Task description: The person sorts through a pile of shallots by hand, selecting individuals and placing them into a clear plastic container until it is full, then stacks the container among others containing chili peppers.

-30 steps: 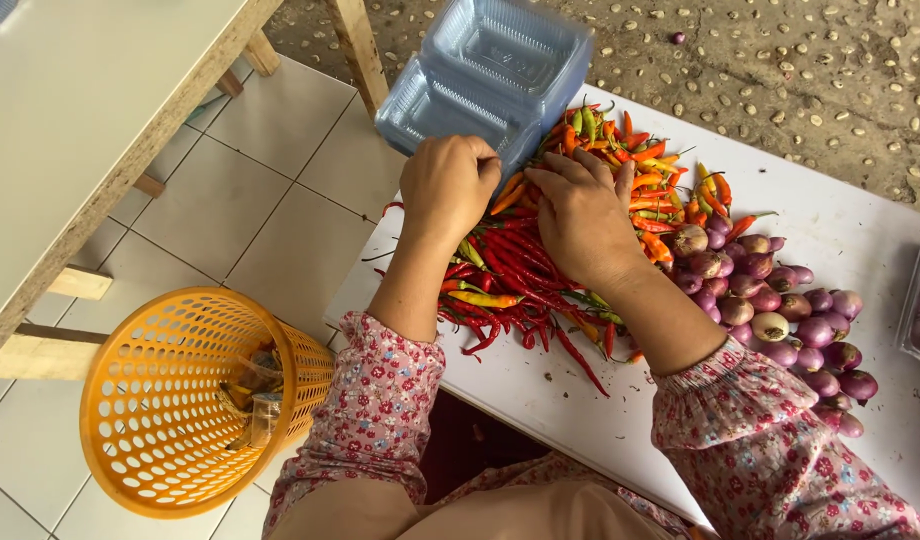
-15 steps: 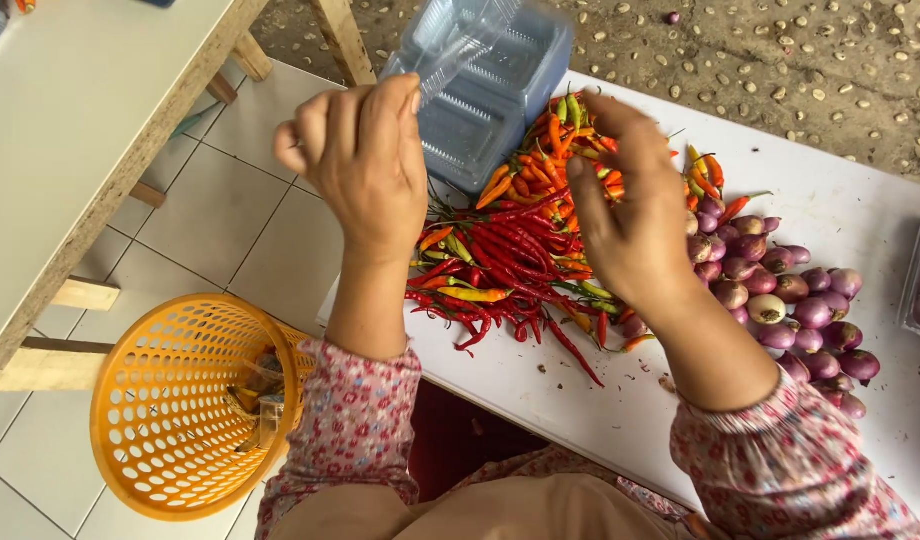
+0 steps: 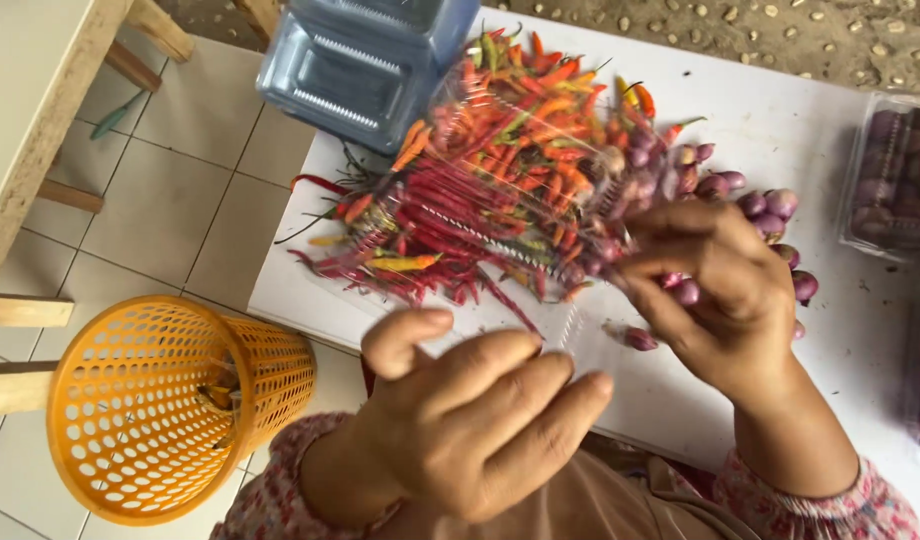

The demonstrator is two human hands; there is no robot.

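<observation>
An empty clear plastic clamshell tray [image 3: 500,250] is held open above the chili pile [image 3: 500,170], gripped by the left hand [image 3: 470,430] and pinched by the right hand [image 3: 720,290]. Nothing has been packed into it yet; chilies and shallots [image 3: 750,200] remain loose on the white table [image 3: 780,120].

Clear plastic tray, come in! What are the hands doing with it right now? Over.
Left hand and right hand both grip the clear ridged plastic tray, raised above the pile of red and orange chillies. Small purple shallots beside it. Nothing blocking.
</observation>
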